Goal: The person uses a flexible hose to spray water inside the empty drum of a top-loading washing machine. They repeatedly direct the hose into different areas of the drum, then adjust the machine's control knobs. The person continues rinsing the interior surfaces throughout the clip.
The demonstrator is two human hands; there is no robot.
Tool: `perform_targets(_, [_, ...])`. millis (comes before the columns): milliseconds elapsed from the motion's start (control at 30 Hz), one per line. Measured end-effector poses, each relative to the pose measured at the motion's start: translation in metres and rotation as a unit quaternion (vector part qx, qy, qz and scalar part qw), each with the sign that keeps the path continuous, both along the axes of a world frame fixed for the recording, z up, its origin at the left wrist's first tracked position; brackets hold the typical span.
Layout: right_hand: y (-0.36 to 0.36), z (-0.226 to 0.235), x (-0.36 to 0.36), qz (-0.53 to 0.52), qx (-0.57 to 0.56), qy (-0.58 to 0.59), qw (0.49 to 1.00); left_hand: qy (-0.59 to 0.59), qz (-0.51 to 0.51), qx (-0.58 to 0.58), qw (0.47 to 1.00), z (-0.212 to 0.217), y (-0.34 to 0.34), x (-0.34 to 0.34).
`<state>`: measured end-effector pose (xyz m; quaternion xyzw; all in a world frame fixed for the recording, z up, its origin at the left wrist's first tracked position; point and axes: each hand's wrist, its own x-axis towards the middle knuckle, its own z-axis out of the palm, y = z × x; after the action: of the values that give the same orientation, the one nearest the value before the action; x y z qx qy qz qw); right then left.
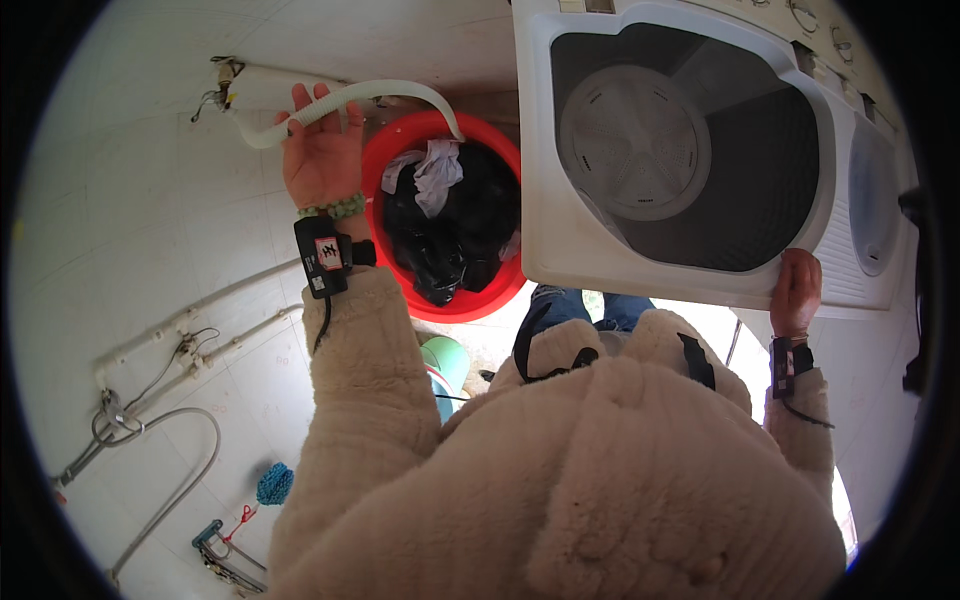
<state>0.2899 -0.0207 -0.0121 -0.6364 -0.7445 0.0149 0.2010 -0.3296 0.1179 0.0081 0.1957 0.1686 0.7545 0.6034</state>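
My left hand [325, 165] is raised palm up, with a pale ribbed hose [375, 90] lying across its fingers and the thumb beside it. From the wall tap [226, 72] side, the hose arches over to a red basin [374, 160], its end just inside the rim. Dark, shiny clothes [435, 240] fill the basin, with a white cloth [438, 178] on top. My right hand [796, 290] is closed over the front edge of a white washing machine [650, 282]. The machine's tub [635, 140] is uncovered and no laundry shows in it.
A green bucket [445, 358] stands below the basin, near my legs. Pipes [215, 300], a grey shower hose [215, 440] and a blue mesh scrubber [274, 484] hang along the left tiled wall. The machine's second, smaller lid [873, 195] is at the right.
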Motion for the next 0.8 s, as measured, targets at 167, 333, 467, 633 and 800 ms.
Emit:
perform_targets(167, [0.003, 0.015, -0.016, 0.013, -0.013, 0.02, 1.0, 0.173, -0.196, -0.15, 0.953, -0.016, -0.016, 0.094])
perform_targets(333, [0.002, 0.027, -0.024, 0.021, -0.005, 0.031, 0.999, 0.182, -0.108, -0.229, 0.95, -0.022, -0.032, 0.126])
perform_targets(467, [0.001, 0.035, -0.029, 0.04, -0.013, 0.068, 0.997, 0.17, -0.018, -0.098, 0.98, 0.045, -0.035, 0.103])
perform_targets(633, [0.015, 0.056, -0.068, -0.003, -0.115, 0.261, 0.958, -0.039, -0.004, 0.06, 0.997, 0.154, -0.062, 0.06])
perform_targets(800, [0.039, 0.091, -0.153, 0.206, -0.19, 0.301, 0.912, -0.231, -0.018, 0.102, 0.967, 0.193, -0.093, 0.095])
